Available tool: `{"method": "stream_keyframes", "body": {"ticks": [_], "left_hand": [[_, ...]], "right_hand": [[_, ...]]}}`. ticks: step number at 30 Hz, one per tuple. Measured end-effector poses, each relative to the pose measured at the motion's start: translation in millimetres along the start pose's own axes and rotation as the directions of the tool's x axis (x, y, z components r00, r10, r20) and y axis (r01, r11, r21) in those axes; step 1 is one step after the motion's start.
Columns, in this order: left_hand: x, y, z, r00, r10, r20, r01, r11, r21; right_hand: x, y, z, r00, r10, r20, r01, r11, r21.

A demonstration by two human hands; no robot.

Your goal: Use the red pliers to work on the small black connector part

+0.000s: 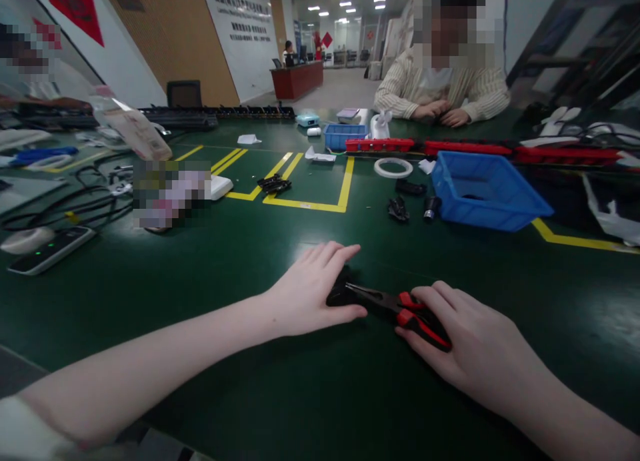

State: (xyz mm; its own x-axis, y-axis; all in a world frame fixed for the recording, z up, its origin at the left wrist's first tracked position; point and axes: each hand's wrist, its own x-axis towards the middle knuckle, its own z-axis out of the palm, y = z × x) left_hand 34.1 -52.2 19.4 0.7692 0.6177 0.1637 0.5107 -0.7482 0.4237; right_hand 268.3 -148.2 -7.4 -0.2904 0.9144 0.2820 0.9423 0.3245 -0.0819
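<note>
My right hand (470, 344) is closed round the red and black handles of a pair of pliers (385, 304) lying low over the green table (240, 294). The pliers' dark jaws point left at a small black part (339, 293). My left hand (313, 291) rests over that part, fingers stretched flat and thumb tucked beside it, pressing it to the table.
A blue bin (487, 191) stands beyond my right hand, with small black parts (399, 209) and a white tape ring (393, 168) near it. Yellow floor-tape lines (305, 204) mark the table. Cables and a power strip (50, 247) lie at left. A person in a striped shirt (440, 91) sits across.
</note>
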Motion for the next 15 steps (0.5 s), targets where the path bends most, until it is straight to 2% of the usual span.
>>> {"method": "stream_keyframes", "body": {"ticks": [4, 10, 13, 15], "left_hand": [[0, 0, 13, 0.998, 0.001, 0.058, -0.001, 1.000, -0.008], [-4, -4, 9, 0.999, -0.011, 0.035, 0.012, 1.000, -0.018], [-5, 0, 6, 0.997, 0.045, -0.060, -0.048, 0.998, -0.034], [-15, 15, 10, 0.976, 0.154, -0.155, -0.163, 0.985, -0.049]], "right_hand": [[-1, 3, 0, 1.000, -0.013, -0.020, 0.013, 1.000, 0.015], [-1, 3, -1, 0.999, -0.025, -0.029, 0.025, 1.000, 0.009], [-3, 3, -1, 0.999, 0.005, -0.031, -0.005, 1.000, 0.009], [-4, 3, -1, 0.999, 0.020, -0.032, -0.020, 1.000, 0.003]]}}
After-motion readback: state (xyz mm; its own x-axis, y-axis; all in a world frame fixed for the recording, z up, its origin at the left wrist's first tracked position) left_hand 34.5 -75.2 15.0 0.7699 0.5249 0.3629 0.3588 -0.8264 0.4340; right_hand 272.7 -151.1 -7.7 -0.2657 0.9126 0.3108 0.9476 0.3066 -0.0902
